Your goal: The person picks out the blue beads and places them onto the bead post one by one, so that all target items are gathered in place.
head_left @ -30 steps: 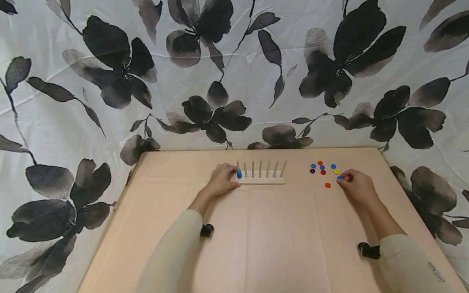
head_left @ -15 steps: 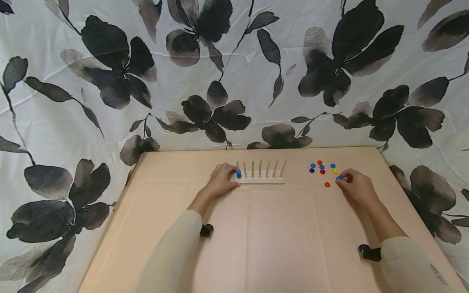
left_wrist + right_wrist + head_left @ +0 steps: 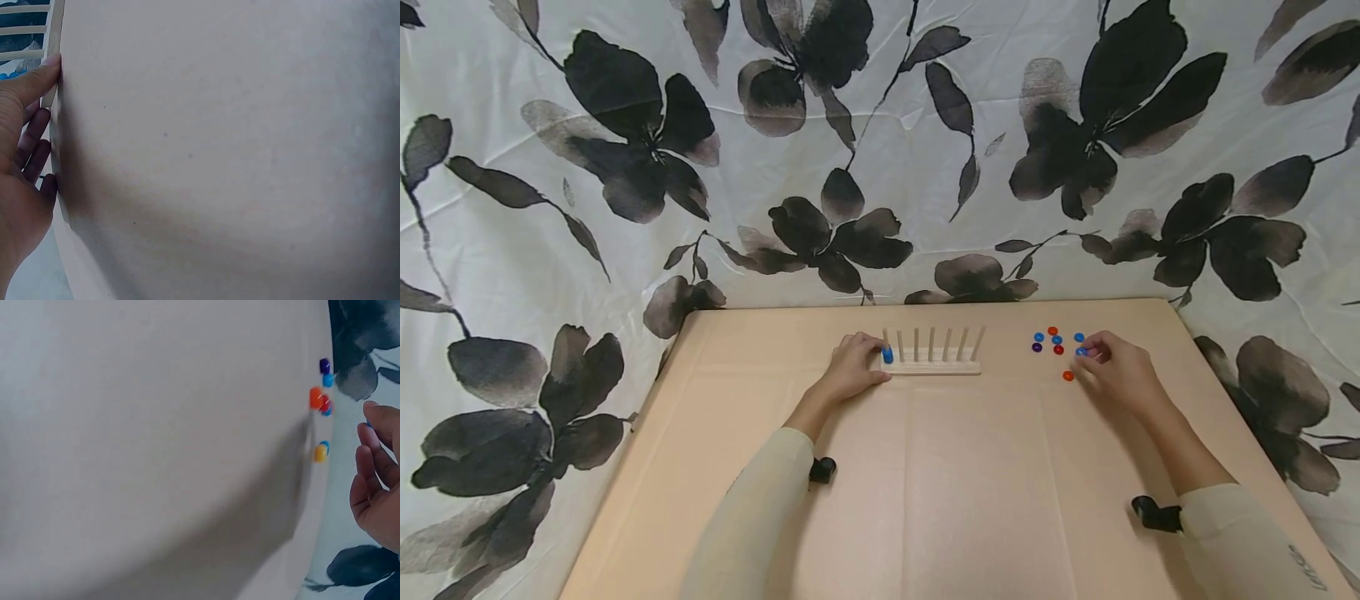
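Observation:
A wooden rack [image 3: 932, 367] with a row of upright pegs stands on the table, blue beads [image 3: 887, 356] stacked on its leftmost peg. My left hand [image 3: 850, 367] grips the rack's left end; in the left wrist view that hand [image 3: 25, 137] has its thumb on the rack's edge [image 3: 54, 31]. My right hand [image 3: 1120, 371] pinches a blue bead [image 3: 1081, 352] between thumb and fingertips, above the table. The right wrist view shows the hand [image 3: 381, 475] with a sliver of blue [image 3: 369, 424] at the fingertips. A yellow bead [image 3: 320, 454] lies near it, hidden in the head view.
Several loose beads lie right of the rack: a purple one [image 3: 1037, 347], a red one [image 3: 1058, 350], an orange-red one [image 3: 1068, 376] and blue ones [image 3: 1057, 340]. The table's far edge [image 3: 805, 310] meets a flower-patterned cloth [image 3: 955, 167].
My right hand has moved slightly up and left with the blue bead, and now covers the yellow bead in the head view. My left hand has stayed on the rack.

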Tool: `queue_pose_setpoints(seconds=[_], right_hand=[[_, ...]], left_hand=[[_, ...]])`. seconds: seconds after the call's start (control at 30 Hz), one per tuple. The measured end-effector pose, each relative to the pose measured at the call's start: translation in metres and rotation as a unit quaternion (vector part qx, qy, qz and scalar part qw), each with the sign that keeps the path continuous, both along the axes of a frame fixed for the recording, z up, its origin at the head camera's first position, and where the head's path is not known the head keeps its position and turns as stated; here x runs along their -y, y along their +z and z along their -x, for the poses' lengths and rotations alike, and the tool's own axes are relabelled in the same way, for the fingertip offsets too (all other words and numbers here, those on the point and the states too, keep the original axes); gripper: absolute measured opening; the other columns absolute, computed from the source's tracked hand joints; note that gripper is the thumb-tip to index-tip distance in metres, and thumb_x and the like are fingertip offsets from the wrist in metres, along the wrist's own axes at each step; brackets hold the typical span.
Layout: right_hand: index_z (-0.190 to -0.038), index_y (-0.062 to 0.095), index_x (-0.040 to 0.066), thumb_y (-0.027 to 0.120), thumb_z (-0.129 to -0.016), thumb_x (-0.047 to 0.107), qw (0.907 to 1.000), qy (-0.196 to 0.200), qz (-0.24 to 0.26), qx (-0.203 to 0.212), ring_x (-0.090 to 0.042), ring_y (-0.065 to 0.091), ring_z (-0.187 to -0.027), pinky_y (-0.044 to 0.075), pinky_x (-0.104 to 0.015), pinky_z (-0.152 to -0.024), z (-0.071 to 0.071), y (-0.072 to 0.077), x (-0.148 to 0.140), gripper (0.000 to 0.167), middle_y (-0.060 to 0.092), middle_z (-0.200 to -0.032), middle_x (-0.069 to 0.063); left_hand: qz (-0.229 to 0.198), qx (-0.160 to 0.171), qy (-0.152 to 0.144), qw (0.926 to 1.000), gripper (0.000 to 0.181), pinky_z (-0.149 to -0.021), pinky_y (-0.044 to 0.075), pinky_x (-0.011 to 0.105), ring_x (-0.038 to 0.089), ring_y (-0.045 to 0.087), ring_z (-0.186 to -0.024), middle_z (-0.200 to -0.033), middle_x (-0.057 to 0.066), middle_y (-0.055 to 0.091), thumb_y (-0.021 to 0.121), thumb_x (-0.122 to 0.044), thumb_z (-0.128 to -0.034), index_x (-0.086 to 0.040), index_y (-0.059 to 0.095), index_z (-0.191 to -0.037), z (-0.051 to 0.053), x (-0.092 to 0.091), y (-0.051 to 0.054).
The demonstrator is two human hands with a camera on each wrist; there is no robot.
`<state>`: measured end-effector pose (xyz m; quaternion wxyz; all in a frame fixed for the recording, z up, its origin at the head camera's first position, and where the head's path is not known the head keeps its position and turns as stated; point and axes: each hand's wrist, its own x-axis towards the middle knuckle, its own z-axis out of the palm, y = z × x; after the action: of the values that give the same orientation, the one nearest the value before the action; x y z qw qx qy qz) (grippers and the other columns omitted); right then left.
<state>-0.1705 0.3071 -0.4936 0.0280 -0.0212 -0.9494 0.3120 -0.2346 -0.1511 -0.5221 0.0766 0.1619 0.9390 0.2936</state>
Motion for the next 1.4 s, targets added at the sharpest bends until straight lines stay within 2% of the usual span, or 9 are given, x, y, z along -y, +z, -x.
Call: queue_pose_setpoints(seconds=[0.33, 0.5, 0.7, 0.9, 1.13, 1.4], right_hand=[[-0.113, 0.065, 0.003, 0.077, -0.094, 0.016, 0.9981, 0.032, 0.028, -0.044, -0.029, 0.061, -0.096, 0.043, -0.014, -0.068, 0.010, 0.017, 0.031, 0.027, 0.069, -0.099, -0.014], [-0.106, 0.068, 0.007, 0.078, -0.093, 0.016, 0.9931, 0.066, 0.038, -0.089, -0.025, 0.062, -0.089, 0.043, -0.019, -0.067, 0.018, 0.028, 0.052, 0.019, 0.071, -0.092, -0.009], [-0.108, 0.069, 0.008, 0.077, -0.094, 0.020, 0.9894, 0.097, 0.051, -0.095, -0.024, 0.063, -0.090, 0.047, -0.026, -0.069, 0.031, 0.049, 0.084, 0.020, 0.072, -0.094, -0.009], [-0.106, 0.070, 0.007, 0.078, -0.093, 0.017, 0.9839, 0.135, 0.052, -0.106, -0.028, 0.064, -0.093, 0.048, -0.036, -0.073, 0.042, 0.065, 0.119, 0.018, 0.073, -0.096, -0.010], [-0.108, 0.070, 0.009, 0.078, -0.094, 0.017, 0.9782, 0.173, 0.055, -0.101, -0.024, 0.063, -0.096, 0.050, -0.037, -0.076, 0.044, 0.067, 0.152, 0.018, 0.071, -0.099, -0.006], [-0.108, 0.074, 0.009, 0.077, -0.094, 0.018, 0.9691, 0.221, 0.042, -0.101, -0.024, 0.063, -0.097, 0.053, -0.037, -0.080, 0.051, 0.067, 0.183, 0.016, 0.071, -0.100, -0.006]], left_hand=[[0.002, -0.003, 0.004, 1.0000, 0.056, -0.116, 0.033, 0.050, 0.029, 0.044, -0.134, -0.137, 0.008, 0.058, 0.085, -0.031, -0.0867, -0.012, 0.065, -0.135, -0.002, 0.000, -0.002], [0.000, -0.004, 0.006, 1.0000, 0.055, -0.114, 0.034, 0.050, 0.029, 0.045, -0.134, -0.136, 0.008, 0.059, 0.085, -0.030, -0.0863, -0.012, 0.065, -0.135, -0.004, 0.000, -0.002], [0.003, -0.014, 0.004, 0.9999, 0.055, -0.113, 0.035, 0.050, 0.029, 0.045, -0.133, -0.135, 0.008, 0.059, 0.086, -0.031, -0.0860, -0.012, 0.066, -0.134, -0.005, -0.001, -0.004], [0.004, -0.016, 0.003, 0.9999, 0.054, -0.113, 0.035, 0.051, 0.029, 0.045, -0.134, -0.136, 0.008, 0.059, 0.086, -0.031, -0.0860, -0.013, 0.066, -0.133, -0.005, -0.001, -0.004], [0.007, -0.008, 0.003, 0.9999, 0.056, -0.114, 0.034, 0.049, 0.029, 0.045, -0.134, -0.136, 0.008, 0.058, 0.085, -0.032, -0.0871, -0.013, 0.065, -0.135, -0.006, -0.003, -0.006], [0.011, -0.017, 0.004, 0.9998, 0.056, -0.113, 0.035, 0.049, 0.029, 0.045, -0.134, -0.137, 0.008, 0.058, 0.085, -0.032, -0.0865, -0.012, 0.065, -0.135, -0.007, -0.002, -0.005]])
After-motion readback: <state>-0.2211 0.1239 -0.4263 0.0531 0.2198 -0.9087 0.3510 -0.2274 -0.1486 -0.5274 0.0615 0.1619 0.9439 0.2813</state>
